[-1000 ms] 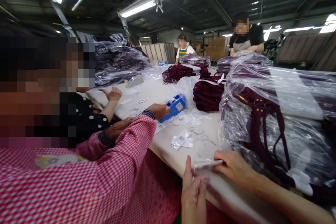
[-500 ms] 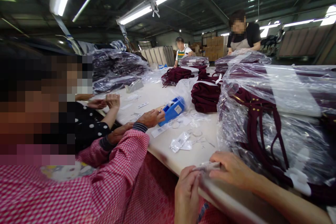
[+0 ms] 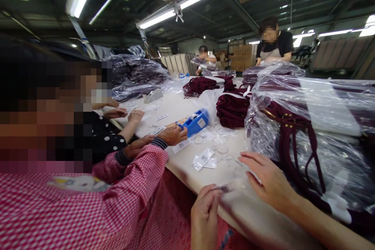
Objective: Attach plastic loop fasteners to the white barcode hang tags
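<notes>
At the table's near edge my left hand (image 3: 205,213) pinches a small clear plastic packet (image 3: 227,187) between thumb and fingers. What the packet contains is too blurred to make out. Just right of it, my right hand (image 3: 268,177) hovers over the table (image 3: 187,172) with its fingers apart and nothing in them. Beyond my hands lie small clear packets with printed labels (image 3: 203,159) and several thin loops of cord (image 3: 230,159). To the right, maroon garments in clear plastic bags (image 3: 293,125) are piled close to my right hand.
A blue tape dispenser (image 3: 197,124) stands mid-table. At my left, a co-worker in a pink checked sleeve (image 3: 146,160) reaches over the table edge. Maroon garments (image 3: 233,109) and dark bagged piles (image 3: 137,70) lie farther back. Two people work at the far side.
My right hand has come away from the packet and its fingers have opened. My left hand still grips the packet. The co-worker's hand beside the dispenser has shifted slightly.
</notes>
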Demonstrator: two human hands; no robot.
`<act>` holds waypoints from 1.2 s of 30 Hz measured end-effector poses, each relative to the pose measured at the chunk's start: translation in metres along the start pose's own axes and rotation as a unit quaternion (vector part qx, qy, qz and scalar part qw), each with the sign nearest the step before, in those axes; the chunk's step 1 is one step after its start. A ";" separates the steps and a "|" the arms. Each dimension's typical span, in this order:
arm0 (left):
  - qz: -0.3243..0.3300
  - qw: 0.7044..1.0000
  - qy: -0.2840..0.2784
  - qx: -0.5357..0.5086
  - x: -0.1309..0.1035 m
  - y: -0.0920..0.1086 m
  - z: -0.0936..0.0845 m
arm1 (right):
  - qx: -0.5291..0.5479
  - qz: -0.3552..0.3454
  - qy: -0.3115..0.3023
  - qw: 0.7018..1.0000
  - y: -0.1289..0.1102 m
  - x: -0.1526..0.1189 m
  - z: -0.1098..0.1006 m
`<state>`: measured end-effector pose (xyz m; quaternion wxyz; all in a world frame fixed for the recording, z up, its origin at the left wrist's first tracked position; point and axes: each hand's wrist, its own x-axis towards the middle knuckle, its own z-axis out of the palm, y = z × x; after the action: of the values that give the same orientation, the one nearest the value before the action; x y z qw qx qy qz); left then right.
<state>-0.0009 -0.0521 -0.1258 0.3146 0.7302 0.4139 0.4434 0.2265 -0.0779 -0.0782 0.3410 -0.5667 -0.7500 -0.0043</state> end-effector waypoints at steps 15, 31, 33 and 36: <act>-0.053 0.998 -0.021 0.041 -0.012 -0.009 0.020 | -0.060 -0.058 -0.158 0.984 0.014 -0.015 0.043; 0.063 0.975 0.005 0.214 -0.006 -0.014 0.026 | -0.095 -0.057 -0.122 0.986 0.009 -0.015 0.049; 0.056 0.973 0.005 0.223 -0.006 -0.014 0.026 | -0.102 -0.053 -0.122 0.986 0.008 -0.016 0.051; 0.040 0.981 -0.011 0.188 -0.007 -0.013 0.024 | -0.095 -0.048 -0.119 0.987 0.006 -0.015 0.051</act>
<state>0.0153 -0.0539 -0.1495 0.1576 0.7972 0.4568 0.3618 0.2077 -0.0680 -0.1275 0.1933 -0.5561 -0.8079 -0.0251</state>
